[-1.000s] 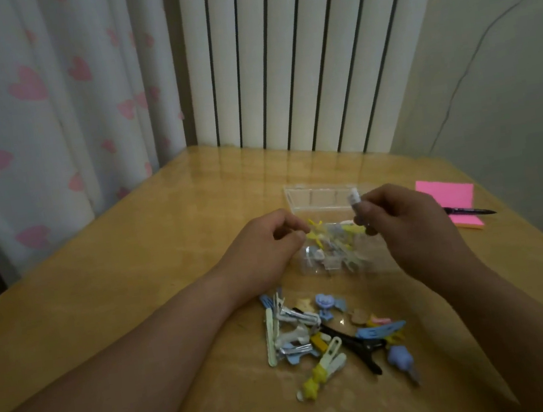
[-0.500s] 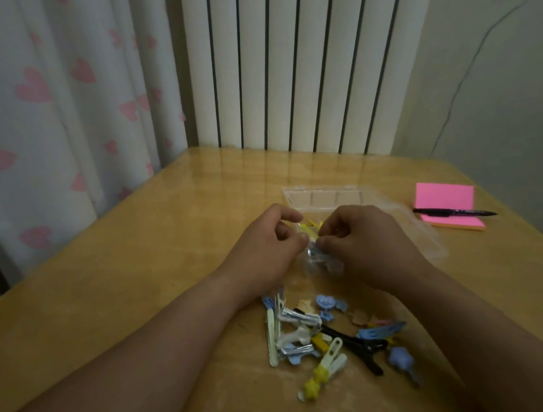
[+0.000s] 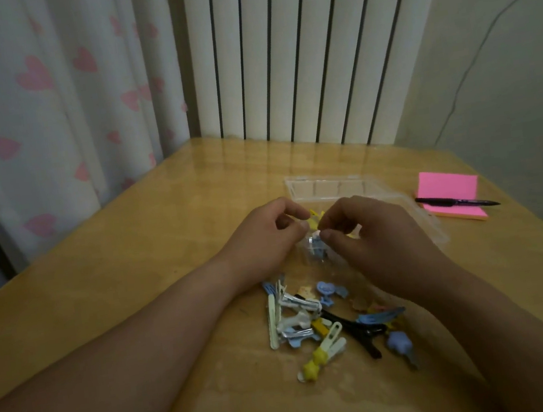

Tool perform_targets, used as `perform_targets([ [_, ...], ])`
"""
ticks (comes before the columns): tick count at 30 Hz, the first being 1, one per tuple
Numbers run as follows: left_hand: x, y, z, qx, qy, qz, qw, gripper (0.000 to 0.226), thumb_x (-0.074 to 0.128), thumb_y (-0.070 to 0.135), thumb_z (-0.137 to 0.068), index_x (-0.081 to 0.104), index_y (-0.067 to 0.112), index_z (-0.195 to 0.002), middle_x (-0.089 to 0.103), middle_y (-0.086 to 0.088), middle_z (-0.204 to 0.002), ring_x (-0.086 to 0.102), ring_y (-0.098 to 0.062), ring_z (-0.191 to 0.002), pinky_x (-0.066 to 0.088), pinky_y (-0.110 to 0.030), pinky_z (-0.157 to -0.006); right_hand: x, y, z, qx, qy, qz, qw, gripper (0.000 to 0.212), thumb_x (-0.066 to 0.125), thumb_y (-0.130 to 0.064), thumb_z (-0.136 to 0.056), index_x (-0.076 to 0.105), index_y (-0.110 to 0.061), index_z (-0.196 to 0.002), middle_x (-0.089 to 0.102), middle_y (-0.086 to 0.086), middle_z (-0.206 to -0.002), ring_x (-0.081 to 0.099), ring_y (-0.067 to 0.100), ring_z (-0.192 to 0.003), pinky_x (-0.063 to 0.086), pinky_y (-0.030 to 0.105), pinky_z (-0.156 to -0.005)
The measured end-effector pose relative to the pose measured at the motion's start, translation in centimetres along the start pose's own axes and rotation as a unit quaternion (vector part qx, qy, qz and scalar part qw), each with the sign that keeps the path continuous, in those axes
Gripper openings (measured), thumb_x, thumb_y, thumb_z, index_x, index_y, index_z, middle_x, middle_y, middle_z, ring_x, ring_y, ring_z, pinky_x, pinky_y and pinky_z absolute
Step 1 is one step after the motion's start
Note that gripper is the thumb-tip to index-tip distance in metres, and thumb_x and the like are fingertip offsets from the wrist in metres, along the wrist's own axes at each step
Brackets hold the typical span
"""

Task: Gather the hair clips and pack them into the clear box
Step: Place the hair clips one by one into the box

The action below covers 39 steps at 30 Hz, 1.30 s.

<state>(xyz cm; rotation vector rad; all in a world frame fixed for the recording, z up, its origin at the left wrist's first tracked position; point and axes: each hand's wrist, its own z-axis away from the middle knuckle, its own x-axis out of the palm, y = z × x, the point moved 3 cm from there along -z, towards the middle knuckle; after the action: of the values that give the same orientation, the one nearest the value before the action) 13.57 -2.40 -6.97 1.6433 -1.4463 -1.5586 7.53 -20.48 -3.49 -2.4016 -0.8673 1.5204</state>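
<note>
Clear plastic box (image 3: 364,186) is sitting on the wooden table (image 3: 152,256), mouth up, long axis running left–right. A few clips are inside, while most hair clips (image 3: 330,319) are lying loose in a pile nearer the person. Left hand (image 3: 264,241) is pinching a yellow clip (image 3: 316,221) over the box; right hand (image 3: 381,239) is curling beside it — grip unclear.

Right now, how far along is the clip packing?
Done: a few clips already lie in the clear box. In hand: the left hand pinches a yellow clip over the box, the right hand curled beside it, its hold unclear. Left: the loose pile of clips on the table.
</note>
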Motion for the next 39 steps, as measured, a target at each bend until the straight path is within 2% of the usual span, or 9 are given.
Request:
perform_targets([
  [3,0.0,-0.1,-0.1,-0.002,0.0,0.006,1.0,0.012,0.065,0.029,-0.103,0.071,0.028,-0.113,0.065,0.003,-0.089,0.058,-0.005,-0.075,0.049,-0.023,-0.07,-1.2,-1.0,0.6,-0.043,-0.064,0.023,0.997,0.006,0.071,-0.032,-0.093,0.074,-0.035,-0.098,0.068,-0.018,-0.09,0.062,0.0,-0.084,0.053,0.029,-0.074],
  [7,0.0,-0.1,0.0,0.003,0.002,0.006,1.0,0.012,0.066,0.028,-0.103,0.072,0.026,-0.114,0.062,0.004,-0.085,0.055,-0.007,-0.073,0.047,-0.025,-0.069,-1.6,-1.4,1.3,-0.032,-0.251,0.079,0.964,0.02,0.069,-0.034,-0.098,0.072,-0.043,-0.116,0.065,-0.024,-0.099,0.063,-0.002,-0.086,0.053,0.019,-0.074],
  [11,0.0,-0.1,-0.1,0.002,0.004,0.001,1.0,0.012,0.066,0.029,-0.103,0.072,0.027,-0.113,0.062,0.002,-0.085,0.056,-0.008,-0.074,0.047,-0.028,-0.069,-1.2,-1.6,1.5,-0.046,-0.309,0.109,0.944,0.026,0.067,-0.034,-0.098,0.07,-0.045,-0.121,0.062,-0.023,-0.109,0.06,-0.004,-0.089,0.05,0.016,-0.075],
  [16,0.0,0.0,0.0,0.002,0.001,-0.001,1.0,0.012,0.065,0.029,-0.103,0.072,0.028,-0.113,0.061,0.002,-0.083,0.055,-0.007,-0.072,0.046,-0.024,-0.066,-0.7,-1.3,1.4,-0.047,-0.282,0.133,0.949,0.022,0.064,-0.025,-0.098,0.069,-0.042,-0.111,0.066,-0.02,-0.108,0.061,0.001,-0.095,0.056,0.026,-0.083],
  [24,0.0,0.1,0.1,0.001,0.002,0.002,1.0,0.012,0.066,0.028,-0.103,0.072,0.028,-0.113,0.065,-0.006,-0.088,0.058,-0.009,-0.077,0.049,-0.028,-0.072,-1.1,-1.0,1.4,-0.023,-0.266,0.077,0.961,0.015,0.068,-0.024,-0.097,0.071,-0.035,-0.106,0.07,-0.015,-0.095,0.065,0.001,-0.086,0.059,0.027,-0.077],
  [28,0.0,0.0,0.1,0.0,0.006,-0.002,1.0,0.011,0.066,0.03,-0.102,0.072,0.031,-0.112,0.069,-0.006,-0.095,0.059,-0.005,-0.076,0.05,-0.025,-0.072,-3.5,-0.1,0.3,0.02,-0.147,-0.071,0.986,0.009,0.07,-0.032,-0.097,0.071,-0.036,-0.105,0.072,-0.014,-0.093,0.068,0.0,-0.086,0.057,0.022,-0.073],
  [32,0.1,0.1,0.2,0.004,0.003,-0.005,1.0,0.012,0.065,0.031,-0.103,0.071,0.03,-0.113,0.068,-0.013,-0.099,0.058,-0.009,-0.078,0.048,-0.026,-0.072,-6.1,4.3,-0.6,0.107,0.069,-0.046,0.991,0.008,0.076,-0.031,-0.095,0.071,-0.029,-0.102,0.071,-0.01,-0.089,0.067,0.007,-0.082,0.045,0.022,-0.064],
  [35,0.1,0.1,0.1,0.003,-0.003,-0.002,1.0,0.012,0.064,0.031,-0.104,0.071,0.03,-0.114,0.068,-0.015,-0.099,0.058,-0.016,-0.077,0.048,-0.03,-0.072,-5.3,6.3,-0.4,0.147,0.062,-0.028,0.987,0.009,0.078,-0.03,-0.093,0.07,-0.027,-0.096,0.07,-0.009,-0.088,0.065,0.011,-0.084,0.042,0.023,-0.063],
  [39,0.1,0.0,0.1,0.0,-0.004,-0.001,1.0,0.012,0.064,0.032,-0.104,0.071,0.031,-0.115,0.068,-0.012,-0.1,0.062,-0.026,-0.089,0.049,-0.029,-0.074,-3.8,5.6,-0.8,0.121,0.039,0.0,0.992,0.009,0.078,-0.033,-0.092,0.07,-0.028,-0.091,0.068,-0.013,-0.085,0.061,0.001,-0.08,0.041,0.021,-0.062],
])
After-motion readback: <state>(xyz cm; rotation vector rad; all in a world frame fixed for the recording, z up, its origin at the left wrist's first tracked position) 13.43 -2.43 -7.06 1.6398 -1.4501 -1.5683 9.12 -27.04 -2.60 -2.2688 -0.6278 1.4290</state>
